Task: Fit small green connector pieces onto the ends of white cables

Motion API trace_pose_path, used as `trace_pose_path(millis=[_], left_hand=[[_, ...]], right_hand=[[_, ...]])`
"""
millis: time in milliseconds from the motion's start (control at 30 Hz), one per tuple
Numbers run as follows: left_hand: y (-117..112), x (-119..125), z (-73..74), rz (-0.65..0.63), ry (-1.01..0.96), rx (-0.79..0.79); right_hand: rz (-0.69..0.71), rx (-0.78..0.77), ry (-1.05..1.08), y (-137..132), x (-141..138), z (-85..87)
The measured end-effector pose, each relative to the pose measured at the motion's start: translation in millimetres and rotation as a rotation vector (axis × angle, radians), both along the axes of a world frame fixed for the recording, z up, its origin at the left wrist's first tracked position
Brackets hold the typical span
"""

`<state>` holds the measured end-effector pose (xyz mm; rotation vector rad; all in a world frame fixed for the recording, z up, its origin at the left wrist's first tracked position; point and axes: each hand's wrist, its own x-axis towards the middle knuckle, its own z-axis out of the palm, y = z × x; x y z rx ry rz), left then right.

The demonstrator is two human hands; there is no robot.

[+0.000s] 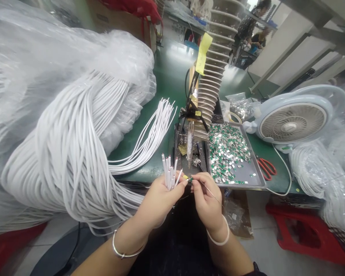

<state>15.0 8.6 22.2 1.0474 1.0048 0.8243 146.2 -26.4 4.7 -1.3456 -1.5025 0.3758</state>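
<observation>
From the left hand point(161, 203), white cable ends point(169, 172) bristle.

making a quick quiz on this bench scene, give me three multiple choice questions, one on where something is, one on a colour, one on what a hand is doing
1. Where do the red-handled scissors lie relative to the metal tray on the green bench mat?
A. Inside the tray
B. Just right of the tray, on the mat
C. Under the tray's left edge

2. What colour are the coiled cables in the big heap?
A. Black
B. Red
C. White

3. What is the left hand doing with the bunch of white cable ends?
A. Gripping it upright
B. Laying it flat on the tray
C. Cutting it with the scissors

1: B, the scissors lie on the mat outside the tray's right rim.
2: C, the cables show white beside the clear plastic wrap.
3: A, the ends stick up from the closed fingers.
</observation>
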Motion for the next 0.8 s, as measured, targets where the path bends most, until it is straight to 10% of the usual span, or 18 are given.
trace_pose_path(millis=[800], left_hand=[[5.9, 4.4, 4.4, 0.027, 0.004, 0.018]], right_hand=[[-0.108, 0.239, -0.083, 3.2, -4.9, -7.6]])
